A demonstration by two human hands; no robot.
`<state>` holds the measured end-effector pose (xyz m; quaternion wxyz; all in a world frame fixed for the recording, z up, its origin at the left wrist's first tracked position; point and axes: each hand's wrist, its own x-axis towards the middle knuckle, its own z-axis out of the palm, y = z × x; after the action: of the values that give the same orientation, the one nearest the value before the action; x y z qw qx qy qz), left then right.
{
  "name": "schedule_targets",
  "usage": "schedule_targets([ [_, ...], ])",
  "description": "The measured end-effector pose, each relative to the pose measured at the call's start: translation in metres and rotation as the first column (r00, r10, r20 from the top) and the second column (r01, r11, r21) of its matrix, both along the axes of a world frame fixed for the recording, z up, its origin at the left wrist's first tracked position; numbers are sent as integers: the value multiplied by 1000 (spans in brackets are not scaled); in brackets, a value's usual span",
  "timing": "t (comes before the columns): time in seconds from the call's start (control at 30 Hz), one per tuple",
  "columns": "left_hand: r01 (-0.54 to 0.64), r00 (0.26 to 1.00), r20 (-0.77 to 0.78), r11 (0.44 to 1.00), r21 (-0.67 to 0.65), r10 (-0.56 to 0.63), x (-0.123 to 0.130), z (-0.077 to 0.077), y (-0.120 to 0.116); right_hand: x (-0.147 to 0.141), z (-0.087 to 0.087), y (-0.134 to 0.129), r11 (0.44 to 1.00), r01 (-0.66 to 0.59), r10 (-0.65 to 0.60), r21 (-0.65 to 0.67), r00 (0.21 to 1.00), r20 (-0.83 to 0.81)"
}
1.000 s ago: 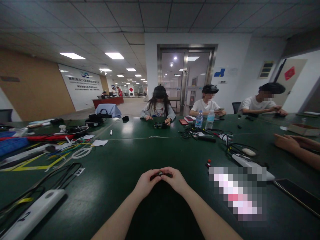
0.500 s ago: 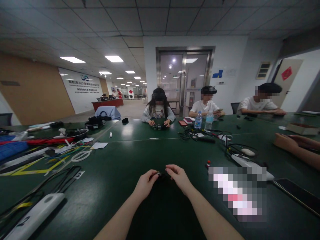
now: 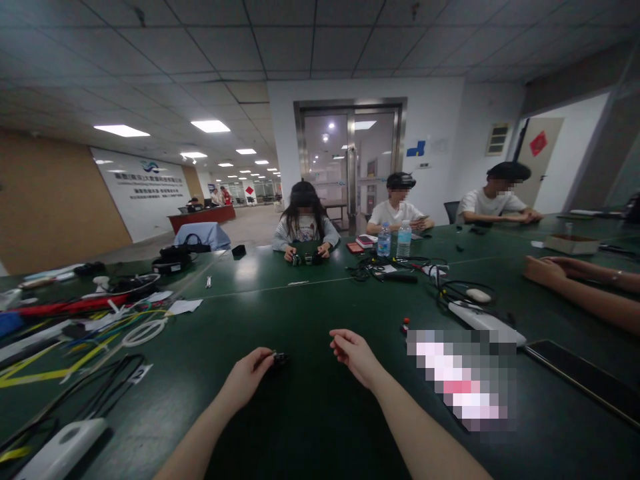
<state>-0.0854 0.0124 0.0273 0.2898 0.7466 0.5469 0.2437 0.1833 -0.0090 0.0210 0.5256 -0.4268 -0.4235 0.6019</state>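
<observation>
A white power strip (image 3: 65, 447) lies at lower left. At lower centre, the left hand (image 3: 245, 377) pinches a small dark object (image 3: 281, 359) between thumb and fingertips, low over the green table (image 3: 220, 327). The right hand (image 3: 356, 355), apart from it, is loosely curled; whether it holds anything, I cannot tell. Farther, right of centre, stand two bottles (image 3: 404, 239).

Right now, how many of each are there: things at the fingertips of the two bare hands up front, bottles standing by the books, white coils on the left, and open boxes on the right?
Small dark piece, at the left hand: 1
Bottles: 2
White coil: 1
Open box: 1
Total: 5
</observation>
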Motion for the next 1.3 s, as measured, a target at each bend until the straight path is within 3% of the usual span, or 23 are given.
schedule_targets([
  [0.1, -83, 995, -49, 997, 7, 83, -42, 2, 2, 0, 2, -2, 1000, -7, 7, 9, 999, 33],
  [0.2, -247, 966, -74, 968, 34, 249, -91, 2, -2, -1, 3, -1, 1000, -6, 5, 8, 998, 69],
  [0.3, -440, 894, -67, 896, 62, 444, -132, 1, -12, -2, 2, 0, 1000, -9, 9, 9, 998, 66],
  [0.37, -518, 853, -19, 851, 86, 521, -146, -1, -20, -2, 0, 1, 1000, -29, 29, 5, 998, 64],
  [0.53, -573, 817, 25, 805, 153, 576, -150, -7, -21, -1, -5, 4, 1000, 1, 1, -26, 997, 73],
  [0.8, -511, 859, 52, 848, 140, 509, -153, -11, -22, 0, 7, 1, 996, 25, -19, -84, 997, 74],
  [1.07, -492, 870, 36, 862, 120, 491, -152, -10, -23, 6, -6, 11, 996, 11, -2, -92, 996, 93],
  [1.3, -437, 896, 132, 895, 86, 424, -158, -18, -20, 5, -4, 10, 993, 19, -9, -116, 996, 90],
])
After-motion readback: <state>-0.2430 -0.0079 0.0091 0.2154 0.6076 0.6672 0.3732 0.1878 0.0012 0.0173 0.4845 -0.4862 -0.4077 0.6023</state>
